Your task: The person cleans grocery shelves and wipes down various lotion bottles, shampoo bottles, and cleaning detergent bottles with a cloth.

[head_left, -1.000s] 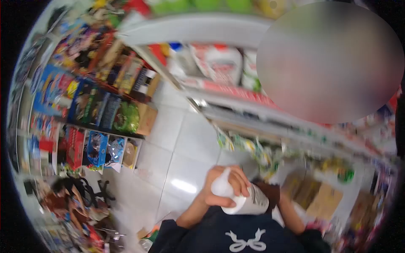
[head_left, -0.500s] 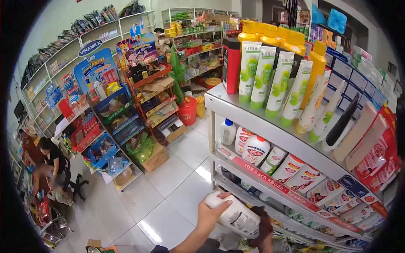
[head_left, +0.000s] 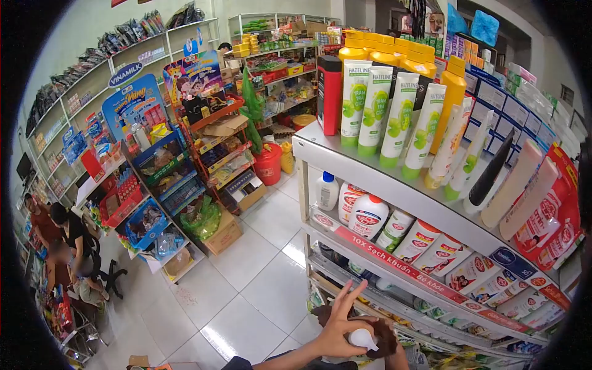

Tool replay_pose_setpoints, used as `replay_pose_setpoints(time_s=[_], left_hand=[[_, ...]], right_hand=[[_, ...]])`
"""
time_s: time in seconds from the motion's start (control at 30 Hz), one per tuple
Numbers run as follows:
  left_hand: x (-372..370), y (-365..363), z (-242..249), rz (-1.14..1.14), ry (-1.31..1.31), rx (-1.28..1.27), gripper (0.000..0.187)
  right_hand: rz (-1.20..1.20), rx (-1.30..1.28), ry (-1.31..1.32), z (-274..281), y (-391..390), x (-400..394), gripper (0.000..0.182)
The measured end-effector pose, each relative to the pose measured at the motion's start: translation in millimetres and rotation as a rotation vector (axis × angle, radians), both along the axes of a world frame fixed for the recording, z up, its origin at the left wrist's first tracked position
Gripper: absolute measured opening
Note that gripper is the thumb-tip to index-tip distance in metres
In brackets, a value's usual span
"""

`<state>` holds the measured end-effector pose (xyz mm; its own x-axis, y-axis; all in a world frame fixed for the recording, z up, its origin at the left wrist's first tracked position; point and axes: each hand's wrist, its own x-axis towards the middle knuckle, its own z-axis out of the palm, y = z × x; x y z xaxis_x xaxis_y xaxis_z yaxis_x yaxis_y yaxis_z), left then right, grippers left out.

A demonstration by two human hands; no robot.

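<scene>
Low in the view, my left hand (head_left: 338, 333) is at a white bottle whose white cap (head_left: 362, 339) points towards me. Thumb and a finger curl around the cap end, while two other fingers stick up. A dark brown cloth (head_left: 386, 338) lies bunched around the far side of the bottle. My right hand (head_left: 398, 359) is at the cloth, mostly hidden by it and cut by the lower edge. Beside my hands stands the shelf rack (head_left: 376, 234), holding white bottles (head_left: 369, 216) and red-and-white tubes (head_left: 416, 242).
On the rack's top stand green-and-white tubes (head_left: 399, 117), yellow bottles (head_left: 453, 92) and a red-and-black bottle (head_left: 328, 95). A snack display (head_left: 216, 148), a cardboard box (head_left: 223, 237) and a red bucket (head_left: 268, 163) stand across the tiled floor (head_left: 246, 302). Two people (head_left: 74, 237) are at the far left.
The bottle has turned from lying sideways to pointing its cap at me. My left hand has shifted from its side to the cap end and lifted two fingers.
</scene>
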<state>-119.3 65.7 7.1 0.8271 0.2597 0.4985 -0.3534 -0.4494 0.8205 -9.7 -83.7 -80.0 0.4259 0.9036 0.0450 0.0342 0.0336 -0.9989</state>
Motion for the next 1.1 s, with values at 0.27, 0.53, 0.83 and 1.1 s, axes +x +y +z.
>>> replay_pose_setpoints(time_s=[0.27, 0.53, 0.83, 1.1], left_hand=[[13, 6, 1, -0.295, -0.026, -0.071, 0.023], [32, -23, -9, -0.43, 0.207, -0.486, 0.02], [50, -110, -26, -0.103, 0.201, -0.279, 0.026], [74, -139, -6, -0.923, 0.469, 0.23, 0.044]], right_hand=[[-0.089, -0.232, 0.351, -28, -17, -7, 0.05], [-0.261, -0.217, 0.513, -35, -55, -8, 0.049], [-0.562, -0.008, 1.061, -33, -111, -19, 0.048], [-0.664, 0.048, 1.253, -70, -160, 10, 0.036]])
